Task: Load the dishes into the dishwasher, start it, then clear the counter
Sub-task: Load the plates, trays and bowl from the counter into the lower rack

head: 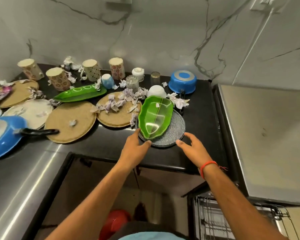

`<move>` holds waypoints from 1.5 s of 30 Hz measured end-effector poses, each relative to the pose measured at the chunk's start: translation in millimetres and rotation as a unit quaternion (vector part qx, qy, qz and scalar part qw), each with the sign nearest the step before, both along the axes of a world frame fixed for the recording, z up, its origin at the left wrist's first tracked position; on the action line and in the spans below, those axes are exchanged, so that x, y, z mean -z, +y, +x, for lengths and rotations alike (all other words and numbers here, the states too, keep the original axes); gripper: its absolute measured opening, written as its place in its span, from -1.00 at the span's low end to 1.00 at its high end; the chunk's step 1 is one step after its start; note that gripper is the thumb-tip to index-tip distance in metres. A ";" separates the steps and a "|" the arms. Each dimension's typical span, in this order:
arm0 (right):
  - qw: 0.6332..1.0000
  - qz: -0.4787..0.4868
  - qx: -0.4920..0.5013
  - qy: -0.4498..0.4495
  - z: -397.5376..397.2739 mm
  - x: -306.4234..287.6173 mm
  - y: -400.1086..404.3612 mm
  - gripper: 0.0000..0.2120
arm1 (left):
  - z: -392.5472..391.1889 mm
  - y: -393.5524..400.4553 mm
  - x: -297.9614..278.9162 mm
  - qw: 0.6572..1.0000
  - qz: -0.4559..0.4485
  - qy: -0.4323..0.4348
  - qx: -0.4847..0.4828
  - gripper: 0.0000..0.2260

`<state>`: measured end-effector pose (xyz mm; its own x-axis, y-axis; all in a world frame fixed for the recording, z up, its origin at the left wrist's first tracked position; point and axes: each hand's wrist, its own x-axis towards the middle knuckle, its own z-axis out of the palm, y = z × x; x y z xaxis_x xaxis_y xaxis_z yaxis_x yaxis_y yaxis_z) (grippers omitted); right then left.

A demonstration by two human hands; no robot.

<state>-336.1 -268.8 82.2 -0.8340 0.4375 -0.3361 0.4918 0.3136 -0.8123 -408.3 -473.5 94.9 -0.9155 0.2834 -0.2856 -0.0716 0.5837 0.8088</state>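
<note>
Your left hand (134,146) touches the grey plate (170,134); your right hand (190,144) hovers released. Lift plate and green leaf dish (154,116) together, level.

The grey plate (170,130) sits near the table's (201,122) front edge, the green leaf dish (154,116) lying on it. From six o'clock the approach is open: bare black top runs along the front edge. At three o'clock a bare strip reaches the steel appliance (267,135). At nine o'clock a round woven mat (118,111) strewn with crumpled paper (114,105) lies just beside the plate. At twelve o'clock a white bowl (157,91), more paper scraps and an upturned blue pot (182,82) crowd close; something dark, perhaps tongs (182,101), lies there too.
</note>
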 end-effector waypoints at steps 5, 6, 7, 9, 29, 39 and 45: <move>0.999 0.024 0.040 -0.007 -38.4 4.8 1.7 -0.48 | -50.3 -0.3 10.6 0.999 -0.038 -0.031 -0.005 -0.49; 0.999 0.026 0.043 -0.005 -45.8 5.4 1.8 -0.49 | -57.2 1.0 12.2 0.999 -0.041 -0.032 -0.004 -0.50; 0.999 0.027 0.046 -0.003 -53.6 7.0 2.1 -0.49 | -63.8 2.4 14.7 0.998 -0.043 -0.033 -0.006 -0.49; 0.999 0.017 0.043 -0.009 -68.5 8.8 0.8 -0.49 | -75.9 5.9 17.6 0.998 -0.043 -0.032 -0.010 -0.48; 0.999 0.002 0.047 0.021 -93.1 44.4 20.9 -0.95 | -75.9 9.6 39.8 0.998 0.058 -0.010 -0.008 -0.92; 0.982 -0.047 0.165 0.078 -16.3 31.3 97.9 -0.86 | -81.5 -8.0 60.3 0.998 0.036 -0.012 -0.048 -0.70; 0.978 -0.037 0.198 0.058 -1.3 46.0 120.2 -0.85 | -83.4 3.7 59.3 0.998 -0.035 -0.008 -0.048 -0.58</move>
<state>-337.4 -148.6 36.3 -0.6391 0.7114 -0.2923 0.4661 0.0560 -0.8830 -491.6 -469.9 35.6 -0.9326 0.1731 -0.3167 -0.1430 0.6284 0.7646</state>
